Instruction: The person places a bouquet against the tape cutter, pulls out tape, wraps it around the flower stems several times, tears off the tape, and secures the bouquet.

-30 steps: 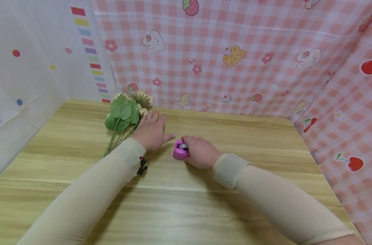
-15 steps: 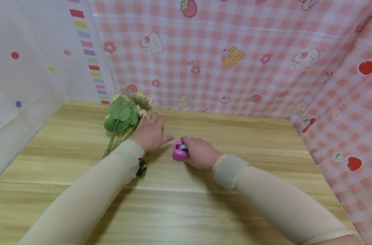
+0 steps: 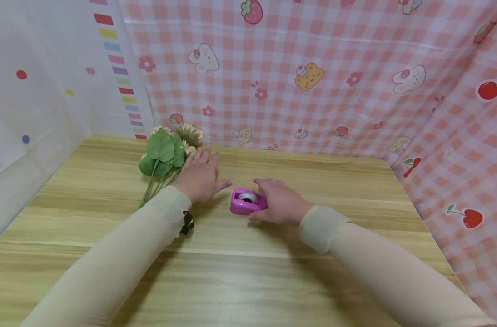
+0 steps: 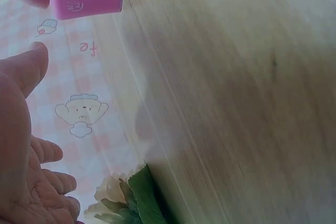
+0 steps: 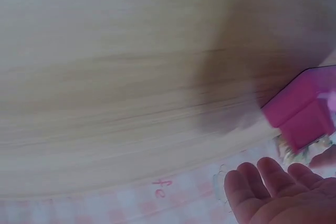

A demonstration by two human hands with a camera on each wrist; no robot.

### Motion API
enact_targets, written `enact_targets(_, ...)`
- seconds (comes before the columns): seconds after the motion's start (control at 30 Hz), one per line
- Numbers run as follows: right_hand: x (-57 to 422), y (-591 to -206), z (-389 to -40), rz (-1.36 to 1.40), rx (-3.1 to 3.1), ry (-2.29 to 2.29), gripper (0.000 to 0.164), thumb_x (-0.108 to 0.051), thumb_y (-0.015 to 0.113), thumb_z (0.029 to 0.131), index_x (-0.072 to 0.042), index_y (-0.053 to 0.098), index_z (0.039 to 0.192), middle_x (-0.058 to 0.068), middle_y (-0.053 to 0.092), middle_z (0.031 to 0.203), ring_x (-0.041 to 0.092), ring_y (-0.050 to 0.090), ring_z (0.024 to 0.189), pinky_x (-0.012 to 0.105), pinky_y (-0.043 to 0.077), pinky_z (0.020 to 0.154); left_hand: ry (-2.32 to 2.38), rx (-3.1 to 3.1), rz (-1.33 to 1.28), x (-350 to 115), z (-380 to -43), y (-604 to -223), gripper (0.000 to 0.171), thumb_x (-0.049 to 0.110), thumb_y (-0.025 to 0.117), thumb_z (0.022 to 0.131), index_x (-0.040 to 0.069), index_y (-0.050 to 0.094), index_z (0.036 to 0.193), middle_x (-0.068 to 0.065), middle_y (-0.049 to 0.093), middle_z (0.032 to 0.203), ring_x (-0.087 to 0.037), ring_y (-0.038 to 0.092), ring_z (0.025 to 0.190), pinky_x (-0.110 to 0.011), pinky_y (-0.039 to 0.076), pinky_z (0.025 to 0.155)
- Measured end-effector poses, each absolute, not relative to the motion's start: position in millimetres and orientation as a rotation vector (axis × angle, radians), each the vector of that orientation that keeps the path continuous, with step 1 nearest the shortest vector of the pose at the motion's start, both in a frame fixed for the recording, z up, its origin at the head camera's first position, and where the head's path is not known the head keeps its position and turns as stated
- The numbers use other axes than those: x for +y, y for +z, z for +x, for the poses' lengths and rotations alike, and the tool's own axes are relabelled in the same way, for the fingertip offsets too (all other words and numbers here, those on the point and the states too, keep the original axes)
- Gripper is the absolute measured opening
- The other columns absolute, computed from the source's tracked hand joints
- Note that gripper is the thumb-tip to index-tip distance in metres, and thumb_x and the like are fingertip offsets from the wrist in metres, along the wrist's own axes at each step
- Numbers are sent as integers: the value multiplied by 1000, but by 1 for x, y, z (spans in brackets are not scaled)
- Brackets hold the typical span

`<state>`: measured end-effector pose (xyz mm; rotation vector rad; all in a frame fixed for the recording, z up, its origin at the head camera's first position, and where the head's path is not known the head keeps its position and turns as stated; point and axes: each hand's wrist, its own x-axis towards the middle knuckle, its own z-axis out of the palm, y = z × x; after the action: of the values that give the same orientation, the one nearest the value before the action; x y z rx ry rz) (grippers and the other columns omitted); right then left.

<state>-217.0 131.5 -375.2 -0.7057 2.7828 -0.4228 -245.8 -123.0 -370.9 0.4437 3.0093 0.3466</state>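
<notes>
A pink tape dispenser [image 3: 243, 209] with a roll of tape in it stands mid-table between the two hands. My right hand [image 3: 283, 202] is at the dispenser's right end, thumb and fingers spread apart on either side of it. In the right wrist view the fingers are extended beside the dispenser [image 5: 299, 111]. My left hand [image 3: 199, 176] lies flat with its fingers straight and its thumb pointing toward the dispenser. Close by its fingertips is a bunch of artificial flowers [image 3: 160, 145] with green leaves and cream blooms, its stems partly hidden behind the left forearm.
The wooden table [image 3: 240, 281] runs back to a pink checked cloth [image 3: 281, 54] hanging along its far edge. A similar cloth [image 3: 457, 181] hangs at the right, and a white dotted one [image 3: 40, 109] at the left.
My right hand has loosened from the tape dispenser and drawn back to the right, uncovering more of it. The left hand, the flowers and the dispenser have stayed in place.
</notes>
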Motion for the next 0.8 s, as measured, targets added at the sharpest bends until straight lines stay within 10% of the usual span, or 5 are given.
enact_targets(0.8, 209, -370, -213, -501, 2921, -363, 91, -58, 67, 98, -2, 35, 162, 22, 40, 166, 44, 33, 156, 58, 26, 130, 358, 3006, 428, -145, -243, -374, 95, 63, 56, 101, 6, 20, 168, -26, 3, 175, -46, -2, 163, -63, 2, 133)
